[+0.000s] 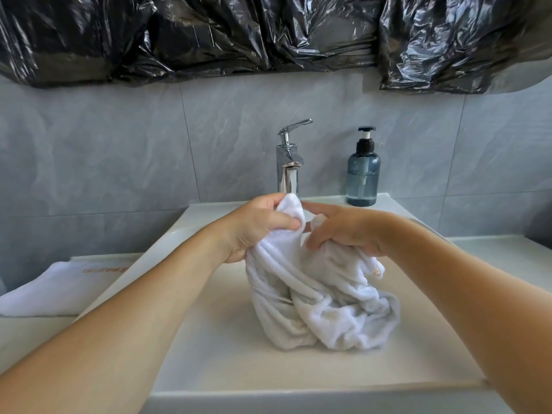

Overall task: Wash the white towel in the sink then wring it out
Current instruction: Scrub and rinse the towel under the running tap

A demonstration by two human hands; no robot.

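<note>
- White towel [319,300]: bunched, frame centre, over the sink [209,348] basin, below the chrome faucet [288,162].
- Left hand [257,227]: fingers curled, gripping towel's top end.
- Right hand [343,228]: fingers curled, clutching adjacent folds.

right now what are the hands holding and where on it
Both hold the white towel at its bunched top: left hand grips the upper end, right hand the folds beside it.
</note>
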